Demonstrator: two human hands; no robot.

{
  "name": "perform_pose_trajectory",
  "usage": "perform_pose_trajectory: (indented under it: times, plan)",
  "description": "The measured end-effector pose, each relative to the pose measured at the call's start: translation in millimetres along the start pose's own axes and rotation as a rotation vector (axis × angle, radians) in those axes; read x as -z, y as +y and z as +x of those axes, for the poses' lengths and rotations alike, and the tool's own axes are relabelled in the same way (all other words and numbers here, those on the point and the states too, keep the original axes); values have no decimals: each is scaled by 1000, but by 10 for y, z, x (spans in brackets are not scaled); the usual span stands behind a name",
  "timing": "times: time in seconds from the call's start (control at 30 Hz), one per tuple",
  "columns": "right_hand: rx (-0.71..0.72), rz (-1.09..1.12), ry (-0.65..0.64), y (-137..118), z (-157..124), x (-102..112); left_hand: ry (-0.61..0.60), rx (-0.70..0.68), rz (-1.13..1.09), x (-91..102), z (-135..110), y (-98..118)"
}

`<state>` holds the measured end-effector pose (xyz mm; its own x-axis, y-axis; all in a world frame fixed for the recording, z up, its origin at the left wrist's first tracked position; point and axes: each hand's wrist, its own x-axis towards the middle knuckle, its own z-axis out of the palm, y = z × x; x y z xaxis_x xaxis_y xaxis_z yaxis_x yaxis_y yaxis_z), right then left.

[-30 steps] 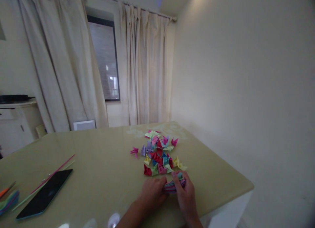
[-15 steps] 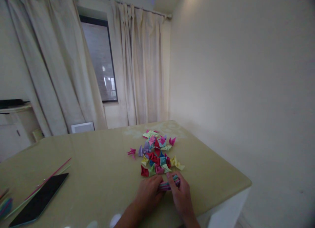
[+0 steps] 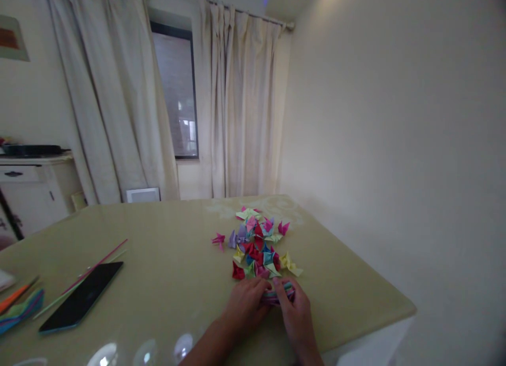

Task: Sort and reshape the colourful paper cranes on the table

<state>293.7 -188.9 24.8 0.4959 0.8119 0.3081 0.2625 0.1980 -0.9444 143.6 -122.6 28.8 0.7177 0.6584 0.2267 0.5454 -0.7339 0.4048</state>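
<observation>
Between my two hands is a small stack of coloured paper (image 3: 272,296), pink, purple and green at its edges. My left hand (image 3: 247,301) closes on its left end, fingers bent over it. My right hand (image 3: 294,308) grips the right end, with the thumb laid on top. Just beyond my fingertips lies a heap of folded paper cranes (image 3: 259,252) in red, pink, green, blue, purple and yellow. A single magenta crane (image 3: 219,240) sits apart on the heap's left. How the paper is folded inside my grip is hidden.
A dark phone or tablet (image 3: 83,296) lies on the table (image 3: 166,260) at left, beside thin pink and green strips (image 3: 95,265). Farther left are an orange-handled tool (image 3: 16,297) and coloured paper pieces (image 3: 23,312). A wall (image 3: 375,144) stands along the right.
The view has turned slightly left, so more of the cabinet and the left table items shows. Both hands keep hold of the paper stack in front of the cranes.
</observation>
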Motion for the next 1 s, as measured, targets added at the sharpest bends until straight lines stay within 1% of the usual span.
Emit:
perform_pose_trajectory:
  times: [0.1,0.2,0.27,0.4,0.53,0.67,0.8,1.0]
  plan:
    - [6,-36,13,-6,5,10,-37,3,31,23,9,31]
    - [12,-49,17,-22,11,18,-91,39,93,29,24,78]
    - [13,-35,15,-31,13,19,-106,61,117,31,30,112]
    - [38,-2,38,-38,12,15,-75,87,105,55,30,145]
    - [76,17,87,-35,9,11,-22,108,68,73,23,94]
    - [87,-20,88,-11,7,5,-46,93,61,58,12,33]
    - [86,-73,86,37,10,2,-81,80,61,67,-10,47]
    - [98,-122,65,104,16,2,-49,92,33,90,-43,92]
